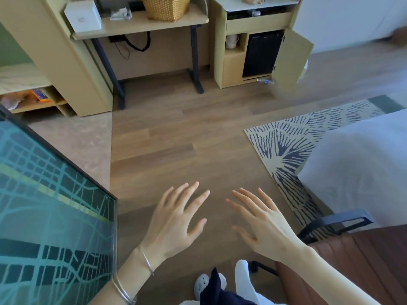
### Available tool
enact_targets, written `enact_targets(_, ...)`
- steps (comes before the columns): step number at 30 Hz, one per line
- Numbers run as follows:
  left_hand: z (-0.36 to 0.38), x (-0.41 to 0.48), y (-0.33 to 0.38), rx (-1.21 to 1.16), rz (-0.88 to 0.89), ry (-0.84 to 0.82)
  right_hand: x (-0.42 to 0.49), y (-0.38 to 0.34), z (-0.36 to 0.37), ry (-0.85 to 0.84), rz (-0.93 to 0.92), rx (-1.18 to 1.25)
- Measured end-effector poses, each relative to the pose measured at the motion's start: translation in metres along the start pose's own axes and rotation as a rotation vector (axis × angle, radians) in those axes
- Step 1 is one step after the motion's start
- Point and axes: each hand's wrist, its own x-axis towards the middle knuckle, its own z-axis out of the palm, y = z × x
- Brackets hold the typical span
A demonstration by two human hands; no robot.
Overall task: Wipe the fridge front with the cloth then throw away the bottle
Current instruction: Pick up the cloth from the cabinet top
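A small black fridge (pixel 261 54) stands inside a light wooden cabinet (pixel 257 24) at the far right, with the cabinet door (pixel 293 62) swung open. A clear plastic bottle (pixel 265 81) lies on its side on the floor in front of the fridge. I see no cloth. My left hand (pixel 174 221) and my right hand (pixel 262 223) are held out low in front of me, palms down, fingers spread, holding nothing. Both are far from the fridge, over the wooden floor.
A desk (pixel 141 25) with a wicker basket (pixel 166 6) and a white box (pixel 83 16) stands left of the cabinet. A framed map picture (pixel 44 205) leans at my left. A patterned rug (pixel 293 148), a white bed (pixel 361 164) and a brown chair (pixel 356 267) are at my right.
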Motion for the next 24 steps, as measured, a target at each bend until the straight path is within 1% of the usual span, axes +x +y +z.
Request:
enact_targets(6,-0.005,0.015,-0.031,-0.033,0.029,0.012,0.034,-0.008,-0.011,0.070,0.034,-0.009)
enact_targets(12,-0.001,0.036,-0.050,-0.033,0.062,0.042,0.059,0.000,-0.012,0.145,0.069,0.004)
enact_targets(19,0.019,0.073,-0.070,-0.050,0.034,0.020,0.086,0.025,0.012,0.084,0.082,0.018)
enact_targets(24,0.031,0.124,-0.081,-0.063,0.039,-0.001,0.117,0.064,0.016,0.061,0.096,0.034)
